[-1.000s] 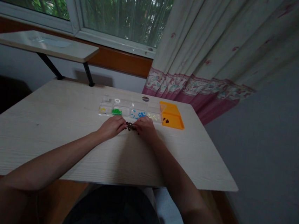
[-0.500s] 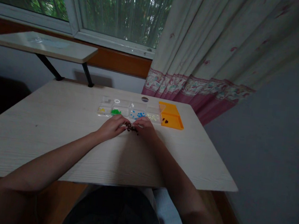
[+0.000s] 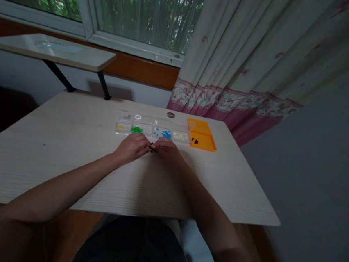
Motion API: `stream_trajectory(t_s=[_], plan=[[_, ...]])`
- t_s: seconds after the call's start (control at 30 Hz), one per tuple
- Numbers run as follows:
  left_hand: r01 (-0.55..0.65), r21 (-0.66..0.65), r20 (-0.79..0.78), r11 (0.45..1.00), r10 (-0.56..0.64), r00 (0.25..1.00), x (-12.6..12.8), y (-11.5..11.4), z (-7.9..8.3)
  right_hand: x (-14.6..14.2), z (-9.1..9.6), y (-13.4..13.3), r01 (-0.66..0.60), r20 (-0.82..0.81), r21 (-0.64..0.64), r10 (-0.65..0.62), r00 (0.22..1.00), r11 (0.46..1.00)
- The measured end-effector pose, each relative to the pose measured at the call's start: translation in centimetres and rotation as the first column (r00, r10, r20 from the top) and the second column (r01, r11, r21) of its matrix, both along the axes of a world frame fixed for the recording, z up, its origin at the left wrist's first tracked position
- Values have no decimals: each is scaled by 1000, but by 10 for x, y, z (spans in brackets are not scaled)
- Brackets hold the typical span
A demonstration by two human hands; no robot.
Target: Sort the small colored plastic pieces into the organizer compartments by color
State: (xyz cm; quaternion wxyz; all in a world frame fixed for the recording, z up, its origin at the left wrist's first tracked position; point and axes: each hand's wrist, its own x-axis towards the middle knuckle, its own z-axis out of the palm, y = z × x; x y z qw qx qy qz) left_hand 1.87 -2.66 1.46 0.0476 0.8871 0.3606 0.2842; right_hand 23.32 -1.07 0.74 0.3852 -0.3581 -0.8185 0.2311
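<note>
Dark beads: a small cluster of brown beads (image 3: pixel 152 147) sits on the counter (image 3: pixel 67 153), pinched between the fingertips of both hands, just in front of the clear box.
Bead cluster axis: too small and too covered to tell which way it runs.
Left hand: left hand (image 3: pixel 132 147) lies knuckles up, fingers curled in and closed at the tips on the beads.
Right hand: right hand (image 3: pixel 168 150) mirrors it, fingers bent and closed on the same cluster; the two sets of fingertips nearly touch.
Writing: no label or lettering can be read on anything here.
Clear box: a clear plastic box (image 3: pixel 153 127) with several compartments lies flat beyond the hands, its long side running left to right.
Box contents: yellow beads (image 3: pixel 119 127) in the left front cell, green beads (image 3: pixel 136 130) next, blue beads (image 3: pixel 162 133) after that, pale beads (image 3: pixel 180 136) at the right; a white ring (image 3: pixel 138 117) lies in a rear cell.
Orange tray: an orange tray (image 3: pixel 203 137) sits just right of the clear box, with a few dark beads (image 3: pixel 195 141) near its front left corner.
Round disc: a small dark disc (image 3: pixel 170 115) lies behind the box.
Surroundings: a second small table (image 3: pixel 52 51) stands by the window (image 3: pixel 136 12); a patterned curtain (image 3: pixel 244 72) hangs at the right.
</note>
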Motion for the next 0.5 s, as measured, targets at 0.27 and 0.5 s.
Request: stream_trajectory(t_s=[0.27,0.5], plan=[[-27,41,-70,999,30,997,1,0,3,-2,1,-2,-39,-39,10,39,998,999],[-18,73,-39,997,21,999,1,-1,3,-1,-3,1,-54,-39,22,55,998,998]])
